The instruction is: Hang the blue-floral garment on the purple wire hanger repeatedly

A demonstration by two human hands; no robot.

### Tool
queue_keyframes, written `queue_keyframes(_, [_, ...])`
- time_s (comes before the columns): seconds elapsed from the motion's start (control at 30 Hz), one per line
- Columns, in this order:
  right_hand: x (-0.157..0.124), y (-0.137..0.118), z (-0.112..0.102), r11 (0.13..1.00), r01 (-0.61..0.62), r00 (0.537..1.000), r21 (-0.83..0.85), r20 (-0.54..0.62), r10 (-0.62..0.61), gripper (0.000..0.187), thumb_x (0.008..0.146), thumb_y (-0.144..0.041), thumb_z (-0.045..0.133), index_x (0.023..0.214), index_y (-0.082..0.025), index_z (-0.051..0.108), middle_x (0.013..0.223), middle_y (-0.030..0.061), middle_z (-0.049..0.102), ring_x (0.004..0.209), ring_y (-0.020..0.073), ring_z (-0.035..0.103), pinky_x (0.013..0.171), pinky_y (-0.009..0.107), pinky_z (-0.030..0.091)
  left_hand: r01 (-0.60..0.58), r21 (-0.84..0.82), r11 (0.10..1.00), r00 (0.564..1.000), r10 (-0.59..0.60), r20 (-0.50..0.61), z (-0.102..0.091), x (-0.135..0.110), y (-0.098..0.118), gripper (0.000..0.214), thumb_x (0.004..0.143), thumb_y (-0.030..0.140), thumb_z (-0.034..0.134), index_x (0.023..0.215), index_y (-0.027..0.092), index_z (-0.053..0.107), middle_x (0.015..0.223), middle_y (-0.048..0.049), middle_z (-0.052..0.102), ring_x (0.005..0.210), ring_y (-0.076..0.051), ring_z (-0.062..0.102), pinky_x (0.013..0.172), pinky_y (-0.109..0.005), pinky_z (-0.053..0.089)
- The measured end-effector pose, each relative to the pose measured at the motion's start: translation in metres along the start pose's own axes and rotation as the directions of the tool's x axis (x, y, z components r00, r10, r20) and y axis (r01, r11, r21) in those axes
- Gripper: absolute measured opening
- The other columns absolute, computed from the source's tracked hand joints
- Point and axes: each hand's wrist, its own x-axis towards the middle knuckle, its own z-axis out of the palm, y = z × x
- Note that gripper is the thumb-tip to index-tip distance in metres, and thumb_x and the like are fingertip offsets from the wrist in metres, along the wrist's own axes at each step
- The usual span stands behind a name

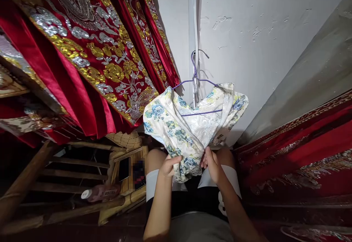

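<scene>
A white blouse with blue and yellow flowers (178,135) hangs on a purple wire hanger (189,81) in front of me. Its neckline crosses in a V, and the pale patterned inside of the back shows through the opening. My left hand (169,164) grips the lower left part of the garment, thumb on top and fingers hidden beneath the cloth. With thumb and fingers pinched together, my right hand (211,161) holds the front edge where the V meets. The lower hem is bunched between both hands above my lap.
Red cloth with gold and silver sequins (115,69) hangs on the left. More red fringed fabric (302,161) lines the right. A pale wall (247,33) stands ahead. Lower left, a bamboo frame (79,175) holds a bottle (101,193) and a dark phone-like slab (124,168).
</scene>
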Motion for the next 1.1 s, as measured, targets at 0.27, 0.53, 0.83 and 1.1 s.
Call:
queue_keyframes(0.27, [-0.007,-0.016,0.015,0.993,0.025,0.999,0.115,-0.041,-0.02,0.04,0.084,-0.054,0.065,0.063,-0.022,0.055,0.052,-0.0018,0.05,0.049,0.0131,0.044,0.048,0.027,0.036,0.003,-0.076,0.997,0.986,-0.015,-0.165,0.025,-0.004,0.006,0.07,0.056,0.04,0.092,0.118,0.022,0.067,0.109,-0.0111,0.077,0.117,-0.035,0.069,0.101,-0.044,0.054])
queue_keyframes(0.53, [-0.004,-0.022,0.002,0.999,0.028,0.995,0.025,-0.096,-0.025,0.033,0.079,-0.037,0.06,0.051,-0.021,0.051,0.046,-0.0016,0.046,0.046,0.011,0.038,0.045,0.026,0.03,-0.47,0.51,0.72,0.615,0.682,-0.396,0.041,0.012,-0.03,0.043,0.081,0.04,0.072,0.118,0.023,0.057,0.121,-0.0121,0.062,0.116,-0.027,0.06,0.104,-0.042,0.048])
queue_keyframes(0.83, [0.006,-0.045,0.007,0.999,-0.007,0.998,-0.048,0.067,0.011,0.031,0.082,-0.043,0.062,0.061,-0.02,0.061,0.04,-0.0041,0.046,0.038,0.0107,0.037,0.044,0.026,0.032,-0.448,0.551,0.704,0.868,0.491,0.078,0.059,0.002,-0.055,0.019,0.091,0.025,0.055,0.073,0.022,0.05,0.072,-0.0005,0.054,0.072,-0.018,0.053,0.07,-0.03,0.043])
queue_keyframes(1.1, [0.107,-0.159,0.011,0.974,0.193,0.981,0.118,-0.024,-0.192,0.026,0.085,-0.033,0.07,0.067,-0.017,0.064,0.046,-0.0027,0.054,0.038,0.0059,0.039,0.037,0.019,0.027,-0.53,0.652,0.542,0.825,0.509,0.248,0.05,0.023,-0.07,0.022,0.099,0.027,0.048,0.077,0.021,0.048,0.075,-0.0016,0.051,0.073,-0.017,0.052,0.067,-0.027,0.04])
